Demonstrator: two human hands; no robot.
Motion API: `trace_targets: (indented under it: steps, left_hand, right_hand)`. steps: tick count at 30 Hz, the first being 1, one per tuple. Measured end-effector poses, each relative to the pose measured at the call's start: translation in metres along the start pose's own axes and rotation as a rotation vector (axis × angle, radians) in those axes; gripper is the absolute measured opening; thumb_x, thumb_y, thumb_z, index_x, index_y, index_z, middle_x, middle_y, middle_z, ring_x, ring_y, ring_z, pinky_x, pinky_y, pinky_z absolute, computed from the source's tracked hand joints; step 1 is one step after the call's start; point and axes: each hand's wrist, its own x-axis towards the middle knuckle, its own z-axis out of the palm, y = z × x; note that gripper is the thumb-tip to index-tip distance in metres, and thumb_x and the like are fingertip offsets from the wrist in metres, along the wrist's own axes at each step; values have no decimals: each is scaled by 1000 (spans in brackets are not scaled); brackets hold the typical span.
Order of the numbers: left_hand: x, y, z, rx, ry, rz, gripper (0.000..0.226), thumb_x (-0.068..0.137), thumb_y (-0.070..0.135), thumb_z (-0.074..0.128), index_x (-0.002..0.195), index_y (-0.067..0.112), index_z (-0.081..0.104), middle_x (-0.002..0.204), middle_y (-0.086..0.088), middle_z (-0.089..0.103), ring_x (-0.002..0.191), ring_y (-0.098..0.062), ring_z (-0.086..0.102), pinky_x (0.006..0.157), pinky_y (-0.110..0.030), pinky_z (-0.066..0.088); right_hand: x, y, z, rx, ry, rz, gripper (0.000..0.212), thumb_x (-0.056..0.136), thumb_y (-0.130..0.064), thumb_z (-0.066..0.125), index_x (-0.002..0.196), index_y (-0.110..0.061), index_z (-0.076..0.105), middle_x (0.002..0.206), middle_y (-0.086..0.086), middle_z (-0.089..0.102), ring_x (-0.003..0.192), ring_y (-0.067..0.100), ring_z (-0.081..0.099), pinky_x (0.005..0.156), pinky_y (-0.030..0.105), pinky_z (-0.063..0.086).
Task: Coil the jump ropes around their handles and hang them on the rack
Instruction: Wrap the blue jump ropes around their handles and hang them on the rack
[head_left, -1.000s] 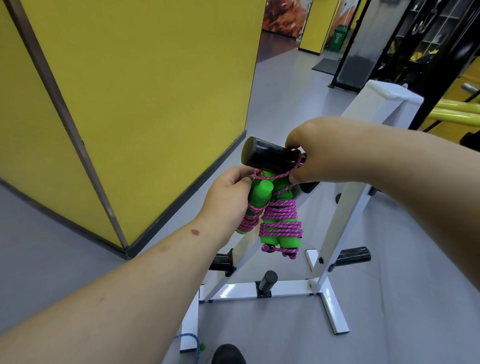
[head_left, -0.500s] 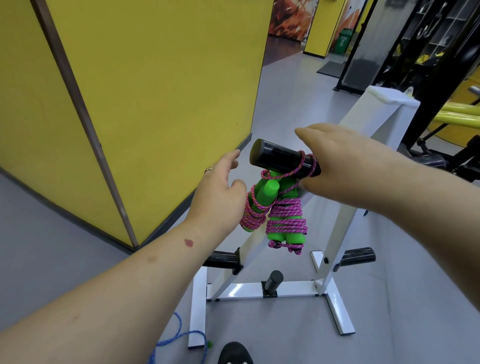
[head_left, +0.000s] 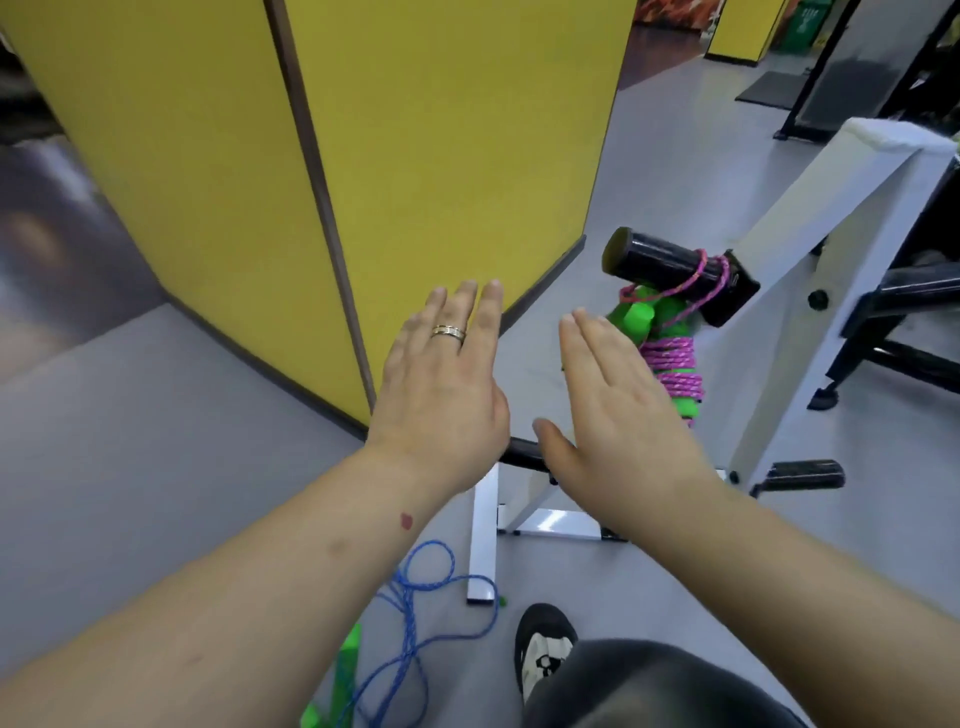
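The pink braided jump rope (head_left: 675, 364), coiled around its two bright green plastic handles (head_left: 641, 317), hangs from the black cylindrical peg (head_left: 660, 258) at about two o'clock in my view, a loop of pink cord slung over the peg. The peg juts from the slanted white metal rack (head_left: 800, 208), whose lower black pegs and white floor bars sit near four and six o'clock. I see no brand or writing on the rope, handles or rack.

My right hand (head_left: 618, 410) is flat and spread, fingers straight, empty, and covers the left side of the bundle in my view; whether it touches I cannot tell. My left hand (head_left: 447, 384) is equally flat and empty at centre, a gold band ring (head_left: 449, 331) on one finger.

On the grey floor (head_left: 130, 441) at seven o'clock lies a loose blue braided jump rope (head_left: 415, 597) with translucent green handles (head_left: 343, 670). A black-and-white shoe (head_left: 543, 654) shows at six o'clock. A yellow partition wall (head_left: 415, 130) fills eleven to twelve o'clock.
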Motion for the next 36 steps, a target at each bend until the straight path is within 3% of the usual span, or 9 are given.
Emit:
trace_targets:
  steps: [4, 11, 17, 23, 36]
  left_hand:
    - [-48, -43, -6, 61, -46, -118, 82, 91, 19, 50, 163, 15, 11, 169, -7, 19, 157, -31, 12, 126, -49, 19]
    - [-145, -127, 10, 130, -204, -379, 85, 90, 17, 48, 163, 17, 6, 170, -6, 13, 157, -31, 9, 125, -47, 14]
    - [-214, -183, 42, 178, -357, -554, 86, 89, 21, 50, 162, 15, 6, 169, -7, 15, 155, -33, 13, 124, -47, 18]
    - [-283, -227, 84, 173, -562, -692, 85, 90, 22, 48, 163, 18, 3, 170, -6, 10, 156, -32, 8, 125, -47, 14]
    - [-324, -270, 173, 109, -847, -673, 85, 94, 29, 45, 162, 27, -6, 172, -4, -2, 158, -31, -1, 126, -47, 7]
  right_hand:
    - [3, -46, 22, 40, -147, -89, 83, 92, -34, 57, 155, 3, 18, 163, 22, 20, 152, 33, 18, 125, 45, 17]
    - [2, -129, 99, 142, -428, -149, 82, 99, -33, 49, 158, -6, -1, 168, 12, 1, 155, 25, 2, 123, 33, 4]
    - [-23, -166, 183, 132, -589, -144, 80, 92, -23, 51, 156, -5, 7, 165, 14, 13, 151, 28, 16, 123, 39, 19]
    - [-51, -188, 252, 22, -760, -228, 83, 92, -18, 49, 159, -9, 1, 167, 12, 7, 153, 27, 12, 124, 40, 18]
    - [-90, -222, 384, -85, -1132, -354, 104, 85, -26, 70, 160, -19, -2, 168, 13, -4, 154, 32, 5, 123, 45, 17]
